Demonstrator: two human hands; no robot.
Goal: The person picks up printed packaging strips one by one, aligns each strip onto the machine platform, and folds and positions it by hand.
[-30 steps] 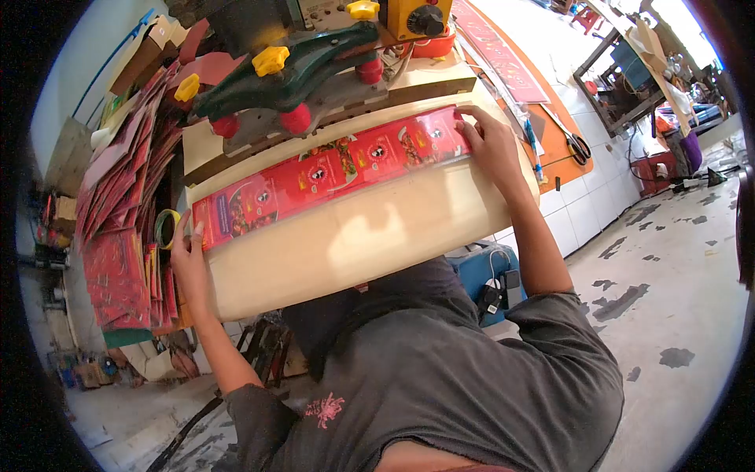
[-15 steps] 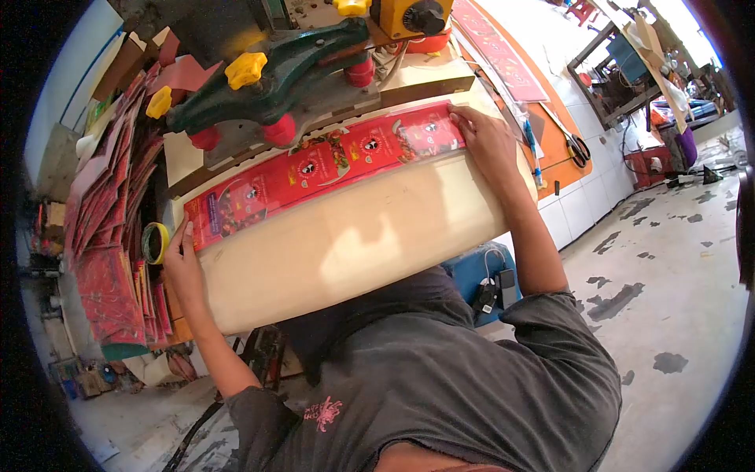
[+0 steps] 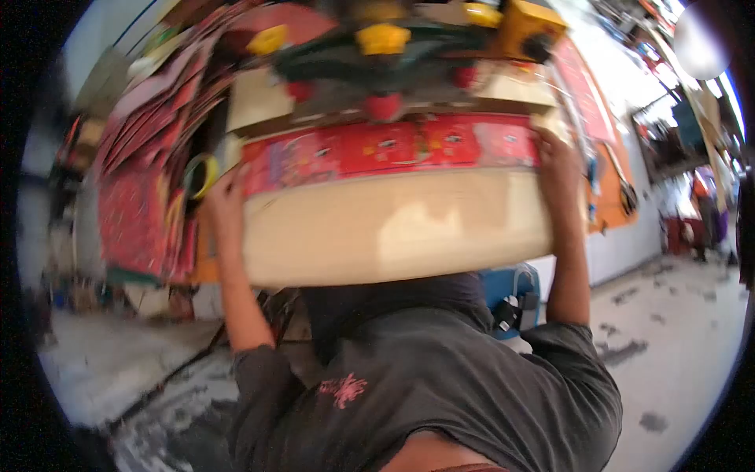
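Tape roll [image 3: 212,175] beside red sheet stack [image 3: 135,208]; blurred scissors [image 3: 628,198]; blue box [image 3: 500,285] lower down.

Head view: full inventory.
board: 1, cream, centre
printed strip: 1, red, on board
machine arm: 1, green, beyond strip
knobs: at least 3, yellow, around arm
feet: 3, red, below arm
box: 1, yellow, top right
tape roll: 1, yellow, left of board
sheets: many, red, stacked left
tabletop: 1, orange, right
container: 1, blue, below board
clutter: uncounted (blurred), mixed, edges
shirt: 1, grey, bottom
left hand: 1, bare, strip's left end
right hand: 1, bare, strip's right end
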